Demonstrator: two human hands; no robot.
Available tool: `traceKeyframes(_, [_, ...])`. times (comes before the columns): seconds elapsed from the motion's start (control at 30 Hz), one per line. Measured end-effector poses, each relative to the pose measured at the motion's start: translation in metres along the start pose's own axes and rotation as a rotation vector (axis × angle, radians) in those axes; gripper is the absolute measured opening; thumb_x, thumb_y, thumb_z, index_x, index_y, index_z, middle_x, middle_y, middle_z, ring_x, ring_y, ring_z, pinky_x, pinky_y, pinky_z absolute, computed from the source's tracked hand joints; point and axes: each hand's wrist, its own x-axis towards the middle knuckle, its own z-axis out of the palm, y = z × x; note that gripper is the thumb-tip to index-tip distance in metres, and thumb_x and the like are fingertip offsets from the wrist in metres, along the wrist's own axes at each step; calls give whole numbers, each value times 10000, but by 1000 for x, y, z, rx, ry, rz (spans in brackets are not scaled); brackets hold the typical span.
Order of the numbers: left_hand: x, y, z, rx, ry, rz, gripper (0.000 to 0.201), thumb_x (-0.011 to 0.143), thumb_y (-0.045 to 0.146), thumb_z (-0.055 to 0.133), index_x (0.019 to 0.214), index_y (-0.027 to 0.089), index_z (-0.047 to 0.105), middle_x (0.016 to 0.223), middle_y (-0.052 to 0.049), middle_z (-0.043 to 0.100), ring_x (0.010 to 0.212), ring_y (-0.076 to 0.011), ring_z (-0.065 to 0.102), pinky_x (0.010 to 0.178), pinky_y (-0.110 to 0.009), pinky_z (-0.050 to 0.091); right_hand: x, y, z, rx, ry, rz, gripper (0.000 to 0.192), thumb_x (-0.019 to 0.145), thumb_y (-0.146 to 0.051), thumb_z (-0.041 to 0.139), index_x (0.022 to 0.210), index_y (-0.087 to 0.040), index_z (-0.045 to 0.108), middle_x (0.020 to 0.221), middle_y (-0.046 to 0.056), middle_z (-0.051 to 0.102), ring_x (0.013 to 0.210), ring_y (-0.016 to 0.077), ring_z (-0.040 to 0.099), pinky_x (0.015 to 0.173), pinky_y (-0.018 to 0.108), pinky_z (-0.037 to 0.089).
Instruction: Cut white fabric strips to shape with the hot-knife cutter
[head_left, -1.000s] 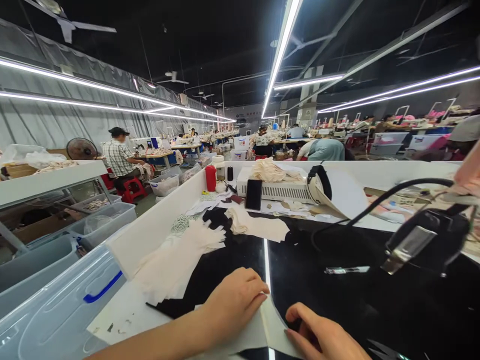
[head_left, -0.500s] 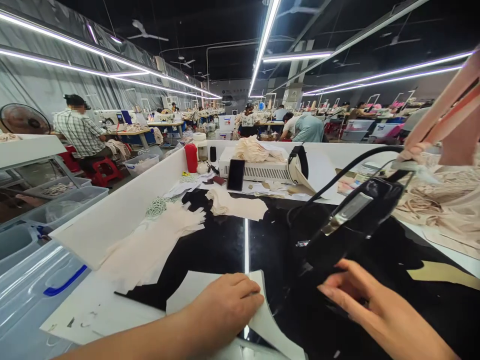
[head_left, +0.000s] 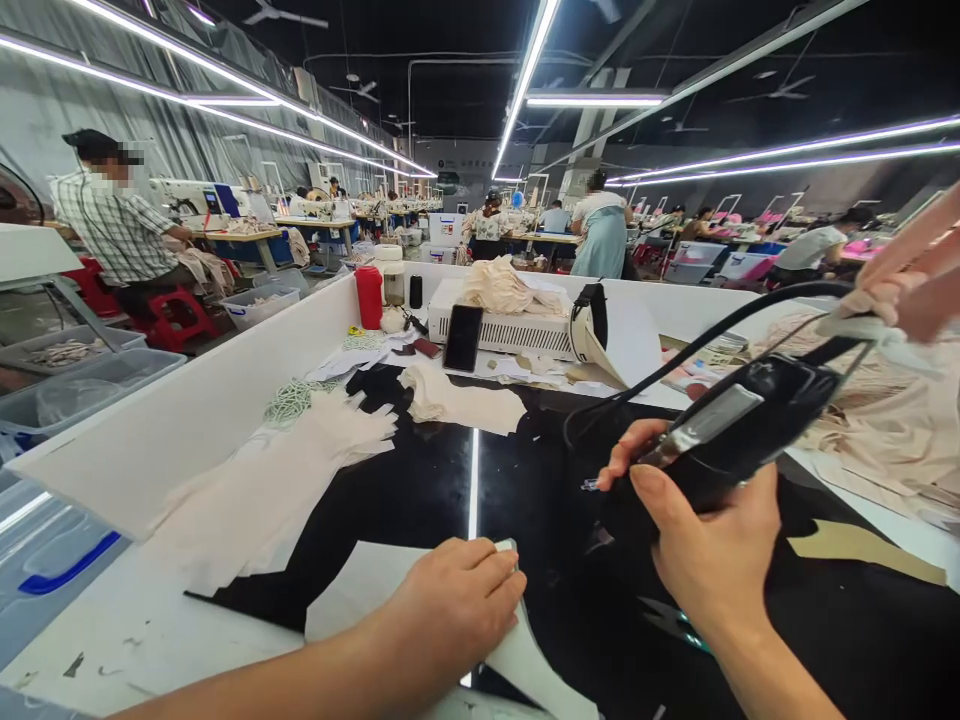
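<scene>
My left hand [head_left: 469,595] rests on a pale, flat cut piece [head_left: 367,580] near the front of the black work surface, its fingers bent together over the edge. A curved strip of the piece comes out below the fingers; whether it is cloth or paper I cannot tell. On the right, my right hand [head_left: 709,540] wraps round a black corded hand-held power tool [head_left: 742,430] with a metal plate on its side. Pinkish cloth strips [head_left: 892,270] are tied to its upper end. Beneath my right wrist lie small snips [head_left: 679,622] with a teal part.
Stacked cream cut pieces [head_left: 285,480] lie left, with another bundle [head_left: 465,400] farther back. A phone [head_left: 463,338] leans against a white box [head_left: 517,335]. The black cable [head_left: 697,330] arches behind the tool. Beige cloth [head_left: 892,400] is heaped right. Co-workers sit and stand beyond the partition.
My right hand has moved up and closed round the black power tool, uncovering the snips. My left hand stays on the pale piece. A co-worker in the background has straightened up.
</scene>
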Motion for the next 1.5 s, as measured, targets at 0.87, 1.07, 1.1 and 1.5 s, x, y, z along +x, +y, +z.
traceKeyframes(0.87, [0,10,4,118,249,21,178,1055,221,591,1114,99,706,1125,-93,759,1024,-194,705,840,-292,572,-19,11,48,344,-57,55,395,854,-314,835,1177,-286,610,811,-37,662,606,149,631,496,291,582])
traceKeyframes(1.07, [-1,8,4,78,330,15,193,1054,188,563,1108,86,718,1115,-86,768,1012,-201,715,856,-296,588,-23,13,50,357,-68,86,406,868,-323,833,1199,-286,602,831,-37,657,606,137,633,521,288,572])
traceKeyframes(1.1, [-1,8,4,76,334,19,197,1055,187,560,1109,83,718,1121,-93,768,1019,-204,715,859,-299,590,-24,14,50,356,-68,88,414,867,-326,836,1204,-288,598,833,-38,656,607,136,635,526,290,571])
traceKeyframes(1.5, [-9,6,5,69,310,21,186,1041,157,572,1132,92,721,1138,-99,769,1042,-219,720,877,-313,599,-27,18,50,352,-91,71,397,895,-331,824,1211,-299,586,844,-48,664,590,125,645,548,298,568])
